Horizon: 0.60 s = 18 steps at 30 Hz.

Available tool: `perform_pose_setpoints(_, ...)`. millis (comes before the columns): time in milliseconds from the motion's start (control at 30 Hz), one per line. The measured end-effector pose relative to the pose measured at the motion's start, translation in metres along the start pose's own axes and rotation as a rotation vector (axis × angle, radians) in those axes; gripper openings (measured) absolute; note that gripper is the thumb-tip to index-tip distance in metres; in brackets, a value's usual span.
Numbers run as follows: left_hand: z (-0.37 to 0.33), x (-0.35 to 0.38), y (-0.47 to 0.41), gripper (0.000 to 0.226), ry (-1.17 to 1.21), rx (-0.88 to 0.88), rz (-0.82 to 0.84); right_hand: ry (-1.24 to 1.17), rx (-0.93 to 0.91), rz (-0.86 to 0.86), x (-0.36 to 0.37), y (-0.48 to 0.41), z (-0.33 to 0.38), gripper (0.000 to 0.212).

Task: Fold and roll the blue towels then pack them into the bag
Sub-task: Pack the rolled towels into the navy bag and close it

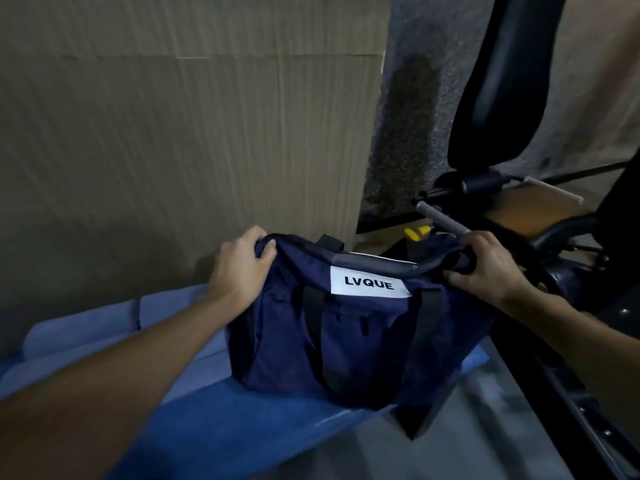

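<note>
The left hand (pixel 242 263) grips one end of the navy bag (pixel 353 337) (white label facing up). The right hand (pixel 486 266) grips the other end. Rolled blue towels (pixel 86 337) lie beside it.

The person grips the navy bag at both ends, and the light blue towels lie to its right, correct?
Not quite. The head view shows the left hand and right hand gripping the navy bag at both ends, but the light blue towels lie to its left, not its right.
</note>
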<state>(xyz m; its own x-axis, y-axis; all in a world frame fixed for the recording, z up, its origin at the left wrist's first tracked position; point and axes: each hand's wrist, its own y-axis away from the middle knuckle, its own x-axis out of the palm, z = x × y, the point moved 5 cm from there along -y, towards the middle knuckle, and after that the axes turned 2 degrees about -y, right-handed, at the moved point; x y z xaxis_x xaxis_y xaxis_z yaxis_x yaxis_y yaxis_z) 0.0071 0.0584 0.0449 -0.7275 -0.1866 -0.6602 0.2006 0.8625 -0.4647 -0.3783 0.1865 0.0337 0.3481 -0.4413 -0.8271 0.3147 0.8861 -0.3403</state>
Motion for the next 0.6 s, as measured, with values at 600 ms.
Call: perform_pose_setpoints(600, 0.082, 0.041, 0.053, 0.038, -0.351, 0.063, 0.291, -0.558, 0.458, 0.166, 0.136, 0.065, -0.04, 0.091)
